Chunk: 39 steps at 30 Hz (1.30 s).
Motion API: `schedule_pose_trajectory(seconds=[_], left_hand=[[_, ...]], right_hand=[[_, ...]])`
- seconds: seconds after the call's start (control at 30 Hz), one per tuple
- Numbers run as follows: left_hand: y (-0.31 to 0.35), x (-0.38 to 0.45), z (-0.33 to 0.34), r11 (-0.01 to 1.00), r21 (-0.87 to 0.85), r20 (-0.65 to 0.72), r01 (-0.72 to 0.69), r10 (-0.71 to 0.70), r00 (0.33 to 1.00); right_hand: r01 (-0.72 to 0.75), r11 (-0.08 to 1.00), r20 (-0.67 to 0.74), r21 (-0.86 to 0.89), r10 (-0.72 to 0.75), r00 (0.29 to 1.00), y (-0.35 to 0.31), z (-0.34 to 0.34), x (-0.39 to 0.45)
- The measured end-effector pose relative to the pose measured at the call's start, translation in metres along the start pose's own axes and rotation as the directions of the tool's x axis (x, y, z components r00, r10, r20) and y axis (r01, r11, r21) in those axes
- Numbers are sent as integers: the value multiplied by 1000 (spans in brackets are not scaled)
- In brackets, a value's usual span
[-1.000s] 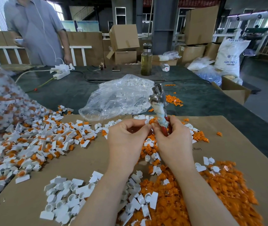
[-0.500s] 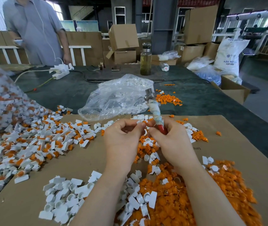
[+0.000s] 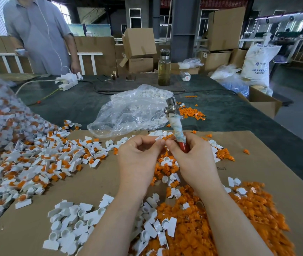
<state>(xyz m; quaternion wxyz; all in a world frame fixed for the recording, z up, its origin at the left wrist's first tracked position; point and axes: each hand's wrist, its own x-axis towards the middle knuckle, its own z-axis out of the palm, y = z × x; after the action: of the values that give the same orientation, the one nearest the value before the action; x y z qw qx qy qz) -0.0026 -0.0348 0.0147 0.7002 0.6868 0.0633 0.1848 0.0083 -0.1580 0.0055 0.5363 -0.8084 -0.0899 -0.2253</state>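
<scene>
Head view: left hand (image 3: 137,159) pinches plastic piece (image 3: 162,139); right hand (image 3: 193,159) curled round hammer (image 3: 176,124) handle.
Handling: piece likely light, stiff, slippery; pinch its edges.

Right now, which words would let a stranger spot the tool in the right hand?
Start at the brown cardboard sheet strewn with white and orange plastic parts. Near its far edge, the right hand grips a tool in front of the clear bag. It alone has a shiny metal head, wrapped shaft and red grip.
</scene>
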Motion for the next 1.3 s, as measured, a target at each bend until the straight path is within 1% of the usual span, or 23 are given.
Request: schedule_pose_trajectory(seconds=[0.17,0.27,0.4,0.57,0.67,0.83,1.1,1.17,1.3], left_hand=[[0,0,0,1000,20,1,-2,2,1000],[-1,1,0,1000,24,-5,3,-2,1000],[-1,3,-4,997,-67,-14,45,-46,999],[-2,9,-13,981,-175,-23,82,-87,996],[-3,10,-16,972,-220,-22,83,-90,996],[-2,12,-18,963,-259,-7,75,-80,997],[-1,13,-19,967,-246,12,63,-62,998],[-1,14,-21,965,-255,12,66,-65,998],[-2,16,-23,956,-282,24,81,-77,997]], right_hand=[[-45,999,-7,9,45,999,2,2,1],[-71,997,26,3,71,997,1,1,2],[-122,992,137,9,120,983,3,-3,1],[-184,982,308,-50,190,932,6,-14,2],[-187,977,385,-100,211,899,7,-20,2],[-136,969,505,-206,224,833,5,-25,3],[-178,964,597,-198,262,758,-1,-25,2],[-159,963,599,-220,262,756,0,-25,2],[-86,965,585,-248,220,781,-2,-23,1]])
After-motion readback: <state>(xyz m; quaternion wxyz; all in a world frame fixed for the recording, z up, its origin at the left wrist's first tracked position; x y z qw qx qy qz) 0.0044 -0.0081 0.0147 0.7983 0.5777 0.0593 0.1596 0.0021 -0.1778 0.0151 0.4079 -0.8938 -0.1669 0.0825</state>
